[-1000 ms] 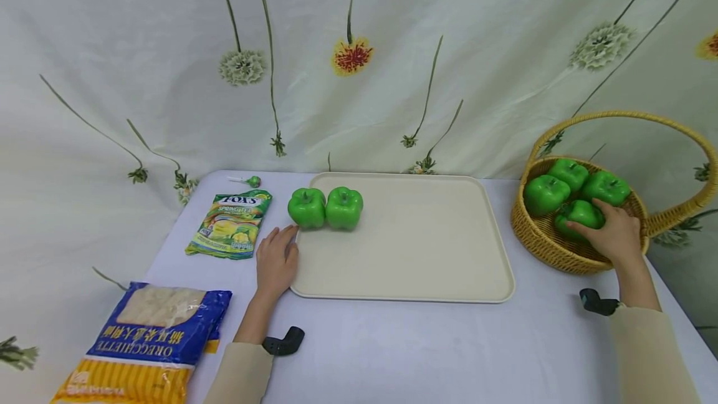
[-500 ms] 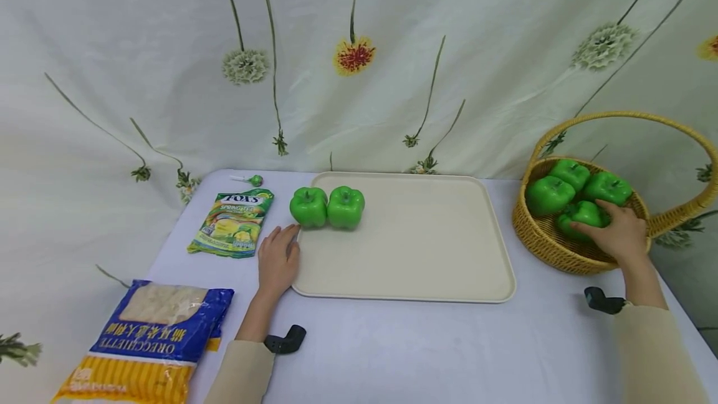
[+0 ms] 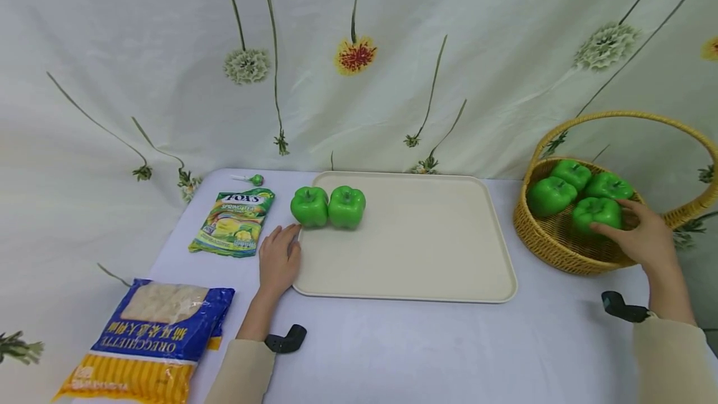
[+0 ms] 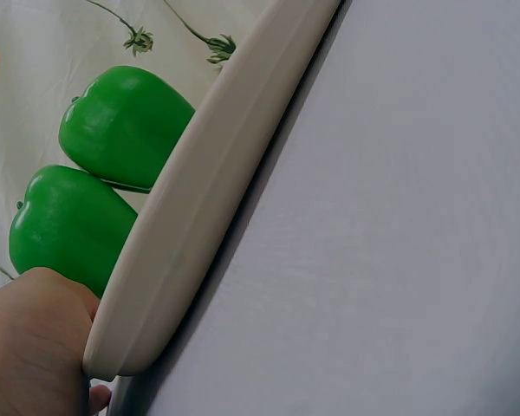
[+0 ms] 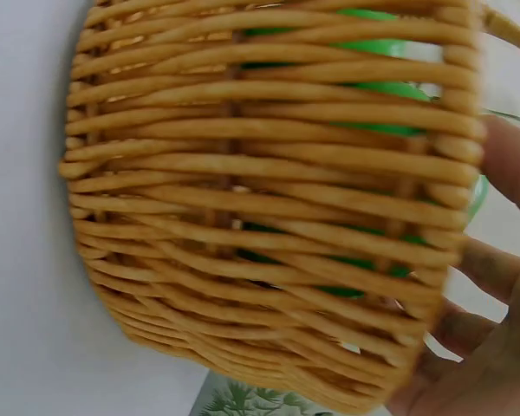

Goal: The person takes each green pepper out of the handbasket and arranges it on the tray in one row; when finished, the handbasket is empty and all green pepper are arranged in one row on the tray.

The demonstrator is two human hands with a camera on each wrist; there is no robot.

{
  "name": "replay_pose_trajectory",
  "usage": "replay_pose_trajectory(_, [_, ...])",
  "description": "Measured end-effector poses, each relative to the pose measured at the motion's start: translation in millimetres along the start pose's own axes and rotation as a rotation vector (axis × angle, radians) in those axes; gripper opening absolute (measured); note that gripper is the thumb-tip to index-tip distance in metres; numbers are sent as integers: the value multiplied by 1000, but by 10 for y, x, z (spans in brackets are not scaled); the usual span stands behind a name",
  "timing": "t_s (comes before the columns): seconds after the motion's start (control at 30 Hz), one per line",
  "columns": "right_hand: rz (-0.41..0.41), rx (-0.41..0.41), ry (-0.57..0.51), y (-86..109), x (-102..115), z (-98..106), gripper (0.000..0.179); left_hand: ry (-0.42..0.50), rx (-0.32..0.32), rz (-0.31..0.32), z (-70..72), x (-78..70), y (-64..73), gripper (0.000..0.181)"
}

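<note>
My right hand [image 3: 645, 234] grips a green bell pepper [image 3: 597, 216] inside the wicker basket [image 3: 546, 255], thumb on the near side and fingers on the far side. Several other green peppers sit behind it in the basket. From the right wrist view, the basket's woven wall [image 5: 243, 191] hides most of the held pepper. On the beige tray [image 3: 421, 242], two green bell peppers [image 3: 346, 207] stand side by side at the left end. My left hand [image 3: 278, 260] rests against the tray's left edge, fingers extended near the peppers; it holds no pepper.
Left of the tray lie a green candy bag [image 3: 232, 223] and a small lollipop [image 3: 255, 180]. A blue and yellow pasta bag [image 3: 148, 341] is at the front left. The basket's tall handle [image 3: 622, 115] arches above the peppers. A floral cloth hangs behind.
My right hand has moved right and slightly up, and the gripped pepper has shifted rightward and up with it inside the basket. My left hand stays at the tray's edge.
</note>
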State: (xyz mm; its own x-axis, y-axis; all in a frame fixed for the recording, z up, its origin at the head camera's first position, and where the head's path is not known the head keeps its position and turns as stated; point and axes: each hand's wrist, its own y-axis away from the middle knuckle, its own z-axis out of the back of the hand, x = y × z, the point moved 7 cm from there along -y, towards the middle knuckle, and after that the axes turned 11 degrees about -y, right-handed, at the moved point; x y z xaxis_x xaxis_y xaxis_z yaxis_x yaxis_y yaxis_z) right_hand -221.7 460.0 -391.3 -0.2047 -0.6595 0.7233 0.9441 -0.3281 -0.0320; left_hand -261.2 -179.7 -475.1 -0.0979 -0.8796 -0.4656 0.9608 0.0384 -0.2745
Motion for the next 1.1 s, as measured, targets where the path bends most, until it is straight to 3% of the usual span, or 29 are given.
replay_pose_trajectory(0.23, [-5,-117,-93,60,31,117,82,-6,-47,-23,26,-11,14,40])
replay_pose_trajectory(0.47, [-31,-136,-163,182,301,126,80,-6,-23,-9,27,7,12,40])
replay_pose_trajectory(0.6, [15,-126,-194,223,494,55,78,-5,-12,-1,25,13,6,40])
replay_pose_trajectory(0.83, [93,1,-224,251,816,-282,79,-2,-5,7,5,16,3,40])
replay_pose_trajectory(1.1, [226,135,-334,283,1256,-934,74,-3,-36,-4,16,-5,6,39])
